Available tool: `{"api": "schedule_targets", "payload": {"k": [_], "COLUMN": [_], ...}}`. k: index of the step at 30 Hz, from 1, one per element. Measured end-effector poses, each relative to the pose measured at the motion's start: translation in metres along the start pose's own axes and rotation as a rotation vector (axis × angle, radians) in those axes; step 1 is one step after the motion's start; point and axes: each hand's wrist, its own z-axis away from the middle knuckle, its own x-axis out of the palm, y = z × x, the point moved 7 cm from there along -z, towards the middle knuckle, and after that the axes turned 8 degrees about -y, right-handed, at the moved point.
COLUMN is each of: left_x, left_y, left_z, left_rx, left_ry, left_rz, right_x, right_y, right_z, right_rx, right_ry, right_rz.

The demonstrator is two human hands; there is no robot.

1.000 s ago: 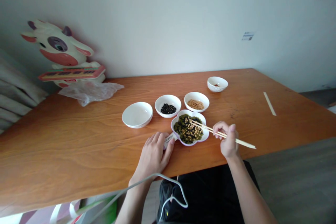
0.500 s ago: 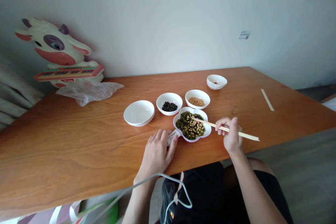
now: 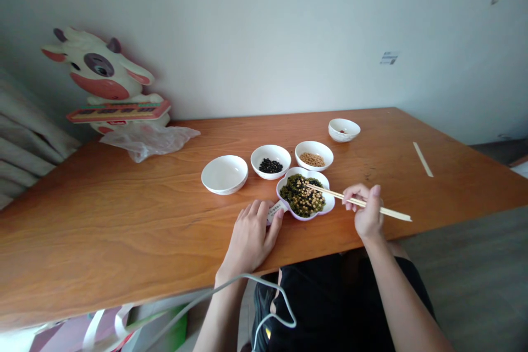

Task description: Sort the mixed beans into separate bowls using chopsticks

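My right hand (image 3: 367, 210) grips a pair of wooden chopsticks (image 3: 358, 203), whose tips rest in a white flower-shaped dish (image 3: 328, 206) filled with mixed green, black and tan beans. My left hand (image 3: 252, 234) lies flat on the wooden table (image 3: 103, 220), fingers spread, its fingertips touching the dish's left edge and a small white label (image 3: 274, 212). Behind the dish stand a bowl of black beans (image 3: 270, 161), a bowl of tan beans (image 3: 314, 155) and an empty white bowl (image 3: 224, 174).
A small white bowl (image 3: 344, 130) sits further back right. A paper chopstick sleeve (image 3: 423, 159) lies at the right. A cow-shaped toy (image 3: 103, 82) and a crumpled plastic bag (image 3: 150, 138) are at the back left by the wall. A grey cable (image 3: 231, 291) hangs below my left wrist.
The view shifted slightly; both hands and the chopsticks keep nearly the same position at the dish.
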Motion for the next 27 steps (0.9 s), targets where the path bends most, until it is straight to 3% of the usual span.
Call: {"api": "schedule_targets", "payload": {"k": [27], "left_x": [0.0030], "left_y": [-0.0049], "left_z": [-0.0012], "left_rx": [-0.045], "left_ry": [-0.044], "left_rz": [0.030], "right_x": [0.0085], "right_y": [0.0035], "right_z": [0.0029], "right_rx": [-0.037], "right_ry": [-0.121], "right_rz": [0.091]}}
